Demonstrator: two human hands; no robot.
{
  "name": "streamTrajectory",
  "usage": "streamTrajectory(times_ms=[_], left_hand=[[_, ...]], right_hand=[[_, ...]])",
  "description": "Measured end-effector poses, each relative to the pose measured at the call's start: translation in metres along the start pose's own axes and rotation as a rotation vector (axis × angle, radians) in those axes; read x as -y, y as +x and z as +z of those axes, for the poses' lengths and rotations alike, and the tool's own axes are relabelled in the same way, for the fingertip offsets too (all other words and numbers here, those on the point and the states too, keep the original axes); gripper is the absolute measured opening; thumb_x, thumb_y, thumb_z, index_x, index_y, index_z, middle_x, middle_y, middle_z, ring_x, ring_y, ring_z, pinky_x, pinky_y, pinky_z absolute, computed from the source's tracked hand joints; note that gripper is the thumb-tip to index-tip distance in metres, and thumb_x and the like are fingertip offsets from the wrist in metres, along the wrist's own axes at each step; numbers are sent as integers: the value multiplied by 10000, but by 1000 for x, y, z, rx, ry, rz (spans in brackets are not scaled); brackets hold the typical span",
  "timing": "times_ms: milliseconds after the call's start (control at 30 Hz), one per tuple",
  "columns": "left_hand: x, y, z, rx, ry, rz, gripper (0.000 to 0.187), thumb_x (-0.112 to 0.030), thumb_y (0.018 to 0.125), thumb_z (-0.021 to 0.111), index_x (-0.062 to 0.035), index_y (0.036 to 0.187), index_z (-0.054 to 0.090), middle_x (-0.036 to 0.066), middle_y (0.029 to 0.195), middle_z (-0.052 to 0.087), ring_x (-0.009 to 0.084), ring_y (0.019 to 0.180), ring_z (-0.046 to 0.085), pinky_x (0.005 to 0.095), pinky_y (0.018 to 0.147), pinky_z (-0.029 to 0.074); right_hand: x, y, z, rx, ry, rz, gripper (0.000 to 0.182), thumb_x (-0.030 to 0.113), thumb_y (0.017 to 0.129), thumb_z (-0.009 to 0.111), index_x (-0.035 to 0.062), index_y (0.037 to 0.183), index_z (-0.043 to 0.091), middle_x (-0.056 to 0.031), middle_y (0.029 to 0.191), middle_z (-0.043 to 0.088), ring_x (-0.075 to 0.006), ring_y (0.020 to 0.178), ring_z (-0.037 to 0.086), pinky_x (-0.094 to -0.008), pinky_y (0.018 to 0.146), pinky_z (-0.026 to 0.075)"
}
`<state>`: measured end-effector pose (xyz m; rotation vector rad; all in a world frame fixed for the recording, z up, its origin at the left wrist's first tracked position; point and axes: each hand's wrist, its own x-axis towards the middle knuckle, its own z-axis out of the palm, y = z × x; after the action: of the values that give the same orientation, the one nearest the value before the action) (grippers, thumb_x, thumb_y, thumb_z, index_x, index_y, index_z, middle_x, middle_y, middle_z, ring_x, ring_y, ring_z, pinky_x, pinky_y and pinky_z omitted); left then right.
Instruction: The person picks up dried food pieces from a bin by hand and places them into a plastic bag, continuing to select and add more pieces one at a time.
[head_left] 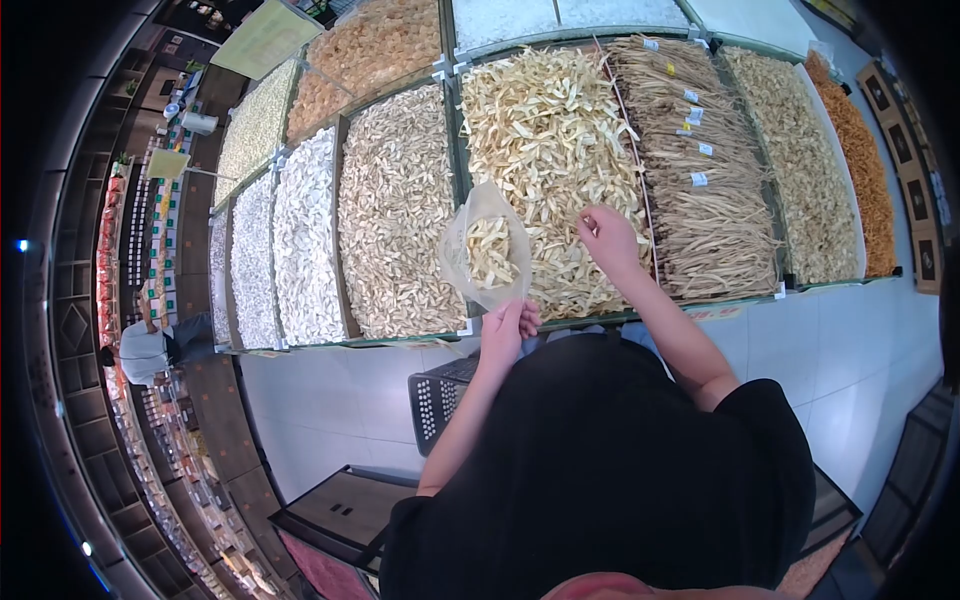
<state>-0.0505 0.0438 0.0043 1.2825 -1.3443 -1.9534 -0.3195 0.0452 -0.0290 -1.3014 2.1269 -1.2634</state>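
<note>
One bag (pixel 455 250) pinched in the left hand (pixel 508 325) by the bin's (pixel 458 140) front edge — probably to steady the slices (pixel 490 250) inside — right hand (pixel 606 238) half-curled nearer the right edge, can't tell if empty.

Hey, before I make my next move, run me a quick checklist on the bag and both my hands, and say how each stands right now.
1. Left hand gripping the bag: ok, fingers close on its near end.
2. Slices inside the bag: ok, pale slices show through it.
3. Right hand at the bin of pale slices: ok, it is over that bin, apart from the bag.
4. Right hand holding a slice: cannot tell, the fingertips are too small in view.
5. Bag mouth wide open: cannot tell from this angle.
6. Right hand clear of the labelled bundles: ok, fingers are on the slice side.
</note>
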Motion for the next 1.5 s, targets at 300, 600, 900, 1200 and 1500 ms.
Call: streamTrajectory(times_ms=[300, 600, 900, 1200, 1500], left_hand=[[-8, -4, 5, -3, 41, -9, 333, -242, 1086, 470, -10, 990, 689, 52, 804, 696, 106, 654, 603, 238, 609, 467], [-8, -4, -1, 1, 32, -31, 337, -253, 1088, 478, -18, 982, 694, 51, 802, 706, 102, 652, 604, 235, 612, 466], [-11, 7, -7, 75, -10, -45, 362, -278, 1097, 497, -6, 990, 711, 39, 788, 706, 66, 626, 600, 198, 575, 443], [-21, 15, -19, 161, 57, -33, 349, -265, 1098, 496, -3, 1002, 706, 33, 818, 706, 74, 676, 611, 226, 622, 471], [-36, 17, -34, 208, 142, 20, 352, -237, 1102, 478, 24, 1010, 697, 56, 823, 706, 106, 715, 637, 261, 700, 524]], right_hand=[[135, -9, -23, 109, 480, -271, 165, 83, 890, 778, 2, 1015, 708, -44, 809, 631, -97, 583, 560, -257, 541, 437], [96, -14, -2, 224, 206, -97, 299, 191, 887, 776, 47, 1141, 714, -64, 877, 685, -146, 593, 609, -306, 567, 501], [30, 79, -6, 73, -183, -78, 294, 243, 913, 722, 96, 1165, 680, -119, 1008, 686, -332, 931, 678, -442, 811, 545], [-20, 191, 41, 195, -542, -155, 297, 142, 911, 671, 128, 1208, 677, -119, 1121, 629, -327, 1038, 667, -451, 865, 561], [10, 196, 38, 263, -561, -139, 128, 151, 949, 601, 84, 1023, 682, -144, 1046, 667, -359, 986, 676, -468, 831, 552]])
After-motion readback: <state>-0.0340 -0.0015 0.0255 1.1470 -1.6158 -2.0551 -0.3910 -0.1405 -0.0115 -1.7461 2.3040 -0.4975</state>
